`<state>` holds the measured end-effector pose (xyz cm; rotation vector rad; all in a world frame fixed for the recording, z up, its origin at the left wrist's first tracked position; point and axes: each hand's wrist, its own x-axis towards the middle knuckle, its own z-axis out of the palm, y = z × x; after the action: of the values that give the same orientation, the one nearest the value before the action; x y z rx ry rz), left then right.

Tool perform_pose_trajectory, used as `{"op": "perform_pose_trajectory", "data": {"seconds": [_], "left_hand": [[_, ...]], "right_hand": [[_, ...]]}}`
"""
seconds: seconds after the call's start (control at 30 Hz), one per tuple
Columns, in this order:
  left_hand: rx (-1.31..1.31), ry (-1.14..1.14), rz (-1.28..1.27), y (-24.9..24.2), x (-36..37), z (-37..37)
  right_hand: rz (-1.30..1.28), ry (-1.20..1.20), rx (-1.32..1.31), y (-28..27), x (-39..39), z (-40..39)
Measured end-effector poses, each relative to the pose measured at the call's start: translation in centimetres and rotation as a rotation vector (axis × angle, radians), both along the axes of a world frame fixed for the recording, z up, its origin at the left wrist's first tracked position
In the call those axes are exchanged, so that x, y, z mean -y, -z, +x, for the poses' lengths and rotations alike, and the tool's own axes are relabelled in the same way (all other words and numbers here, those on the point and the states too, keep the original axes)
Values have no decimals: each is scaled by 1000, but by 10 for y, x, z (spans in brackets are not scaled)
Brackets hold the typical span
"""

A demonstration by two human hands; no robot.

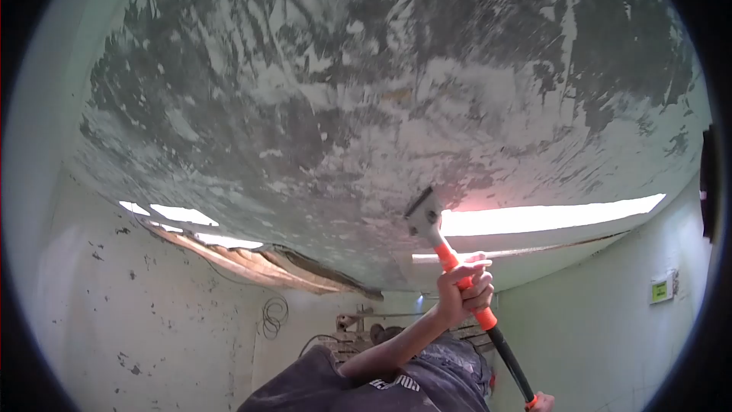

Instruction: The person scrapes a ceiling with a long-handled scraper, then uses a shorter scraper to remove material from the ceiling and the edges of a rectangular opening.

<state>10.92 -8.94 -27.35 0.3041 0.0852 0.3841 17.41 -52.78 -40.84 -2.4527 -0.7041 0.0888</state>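
Note:
A long-handled scraper (505, 355) with a pale head, a wide blade and an orange-and-black handle slants upward. Its head (425, 214) lies at the patchy grey-and-white surface (366, 122) overhead; whether the blade touches cannot be told. Reaching across from the left sleeve, my left hand (463, 290) is closed around the orange upper grip, one finger stretched along it. At the bottom edge my right hand (542, 403) is closed on the orange lower end of the handle, and is partly cut off by the frame.
Bright openings (549, 218) show beyond the scraped surface. Brown cloth-like material (244, 258) hangs at the left. A loose coil of cable (274, 317) is on the far wall, and a small box with a green label (662, 288) is on the right wall.

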Motion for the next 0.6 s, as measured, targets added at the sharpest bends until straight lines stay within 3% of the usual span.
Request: {"op": "perform_pose_trajectory", "data": {"seconds": [0.03, 0.1, 0.17, 0.27, 0.3, 0.37, 0.4, 0.47, 0.57, 0.6], "left_hand": [[1, -14, -13, 15, 3, 2], [99, -35, -62, 34, 3, 1], [109, -37, -60, 32, 1, 0], [125, -16, -98, 32, 3, -6], [119, -9, -104, 34, 3, -7], [98, 19, -65, 37, 2, -8], [75, 15, -67, 42, 3, -7], [99, -10, -61, 44, 0, -9], [134, -108, -25, 50, -16, -24], [142, -115, -44, 50, -23, -31]], "right_hand": [[-13, -14, 1, -19, -1, 8], [-125, 214, -292, -57, -17, 17], [-156, 236, -224, -23, 2, 13], [-315, 207, 78, -17, 11, -5], [-322, 214, 72, -9, 19, -7], [-115, 33, 658, 5, 24, -14], [-117, 46, 650, 7, 29, -16], [-311, 285, 1, -23, 5, -10], [-116, 309, -43, -39, -34, 4], [-212, 244, 22, -24, -30, 10]]}}
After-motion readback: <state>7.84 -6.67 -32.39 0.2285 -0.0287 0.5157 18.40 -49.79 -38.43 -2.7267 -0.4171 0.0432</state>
